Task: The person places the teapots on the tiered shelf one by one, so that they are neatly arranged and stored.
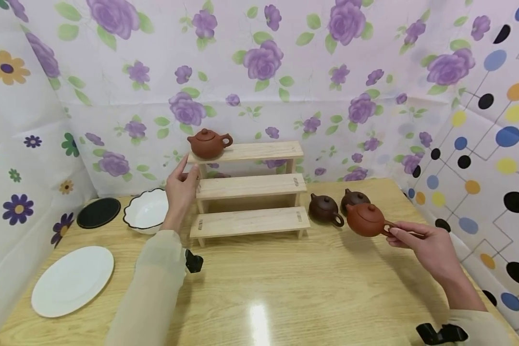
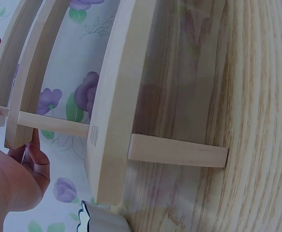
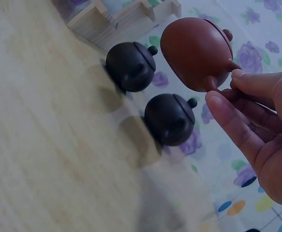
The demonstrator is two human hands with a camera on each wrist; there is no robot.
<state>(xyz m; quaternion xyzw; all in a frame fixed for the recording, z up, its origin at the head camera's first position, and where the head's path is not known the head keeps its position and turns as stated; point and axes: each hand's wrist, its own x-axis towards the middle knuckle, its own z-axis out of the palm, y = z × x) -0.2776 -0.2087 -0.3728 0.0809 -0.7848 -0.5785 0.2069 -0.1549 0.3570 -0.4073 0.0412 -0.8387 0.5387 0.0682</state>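
While right fingers (image 3: 228,123) are pinching the teapot (image 1: 364,222) by its handle (image 1: 388,224), left fingers (image 2: 38,162) clasping the shelf (image 1: 251,186), level holding is likely safeguarding the lid (image 1: 371,210).

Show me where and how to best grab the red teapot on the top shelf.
I'd pinch the red teapot by its handle, coming from the right. The loop sticks out that way above bare shelf, while the spout points left. It stands upright, so a level lift should probably keep the lid on.

Right hand (image 1: 428,246) holds a red-brown teapot (image 1: 365,221) aloft, left hand (image 1: 181,191) grips a three-tier shelf (image 1: 251,186)
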